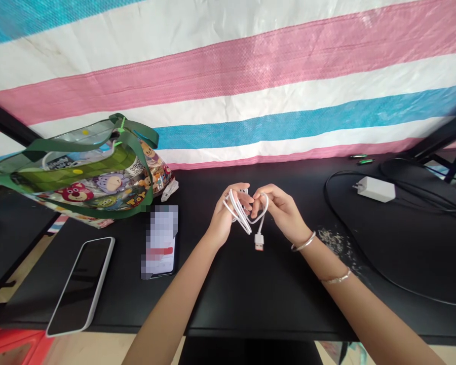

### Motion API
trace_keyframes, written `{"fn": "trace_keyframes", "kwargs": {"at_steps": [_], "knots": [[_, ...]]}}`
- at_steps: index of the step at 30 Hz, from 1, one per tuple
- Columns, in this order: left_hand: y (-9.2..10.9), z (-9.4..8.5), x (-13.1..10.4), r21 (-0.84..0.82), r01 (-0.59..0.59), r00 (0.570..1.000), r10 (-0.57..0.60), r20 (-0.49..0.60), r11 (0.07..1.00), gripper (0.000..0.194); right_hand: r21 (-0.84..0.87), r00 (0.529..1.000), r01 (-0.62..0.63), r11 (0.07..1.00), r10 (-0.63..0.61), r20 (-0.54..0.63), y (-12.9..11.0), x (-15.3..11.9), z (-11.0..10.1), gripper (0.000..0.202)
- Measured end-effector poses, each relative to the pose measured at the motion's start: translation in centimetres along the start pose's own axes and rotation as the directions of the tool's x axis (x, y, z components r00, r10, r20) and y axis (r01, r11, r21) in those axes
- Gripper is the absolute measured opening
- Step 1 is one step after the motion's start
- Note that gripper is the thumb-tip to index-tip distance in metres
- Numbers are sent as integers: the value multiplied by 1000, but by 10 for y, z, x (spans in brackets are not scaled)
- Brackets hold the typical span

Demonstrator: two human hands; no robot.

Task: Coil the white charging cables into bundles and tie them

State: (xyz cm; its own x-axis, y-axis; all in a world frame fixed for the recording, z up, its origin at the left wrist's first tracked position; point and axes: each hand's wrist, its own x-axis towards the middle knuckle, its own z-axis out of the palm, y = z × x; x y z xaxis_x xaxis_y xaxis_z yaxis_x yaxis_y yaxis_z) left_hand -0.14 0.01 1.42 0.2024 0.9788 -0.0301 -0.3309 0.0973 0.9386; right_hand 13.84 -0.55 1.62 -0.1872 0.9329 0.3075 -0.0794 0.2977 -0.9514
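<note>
Head view, read from the left edge of the worktop (273,304): a printed bag (95,177) with green straps stands near the back left corner. A phone (81,284) with a white rim lies face up at the front left edge. A second phone (160,242), screen lit, lies just right of it, in front of the bag.

Near the middle of the worktop, both hands are raised above the surface and held close together. The left hand (228,215) is curled shut around several loops of a white cable (243,213). The right hand (281,210) is partly closed, fingertips pinching the same bundle from the other side. The plug (259,242) hangs free below the hands, clear of the worktop.

Handling judgement: the cable is light, soft and limp. It holds no shape of its own, and loose loops will slip or spring open unless clamped. Grip across the whole bundle at its middle, not on a single strand. The plug is the only rigid part; avoid sharp bends where the cord enters it.

Toward the back right corner lies a white charger (376,189), with a black cord (349,258) curving around it.
</note>
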Motion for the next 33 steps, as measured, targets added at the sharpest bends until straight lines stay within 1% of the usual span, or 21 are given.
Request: {"fn": "trace_keyframes", "kwargs": {"at_steps": [4,8,11,14,17,20,25,29,33], "knots": [[1,1,0,-13,-13,1000,13,10,1000,43,64,1000,3,998,-3,-6,1,-2,3,35],[1,1,1,-25,-25,1000,25,15,999,45,89,1000,-8,996,8,0,2,-2,5,35],[0,0,1,-3,-11,1000,11,7,1000,42,87,1000,-17,996,17,6,3,-2,5,35],[-2,-1,2,12,5,1000,-5,19,1000,44,64,1000,-22,998,23,-9,2,-1,4,36],[-3,-1,1,9,9,999,-9,37,1000,47,52,1000,-2,999,2,-7,1,-1,4,37],[-2,-1,1,4,21,999,-21,29,1000,46,45,1000,27,999,-27,7,0,-2,5,35],[0,0,0,-13,1,999,0,46,1000,45,42,1000,15,999,-15,-1,-3,-1,6,36],[0,-1,1,8,-3,998,3,55,1000,47,-2,999,-39,999,38,-37,-8,0,0,40],[1,-1,1,58,12,999,-14,37,998,51,-63,991,-66,996,58,-118,-10,2,-7,41]]}}
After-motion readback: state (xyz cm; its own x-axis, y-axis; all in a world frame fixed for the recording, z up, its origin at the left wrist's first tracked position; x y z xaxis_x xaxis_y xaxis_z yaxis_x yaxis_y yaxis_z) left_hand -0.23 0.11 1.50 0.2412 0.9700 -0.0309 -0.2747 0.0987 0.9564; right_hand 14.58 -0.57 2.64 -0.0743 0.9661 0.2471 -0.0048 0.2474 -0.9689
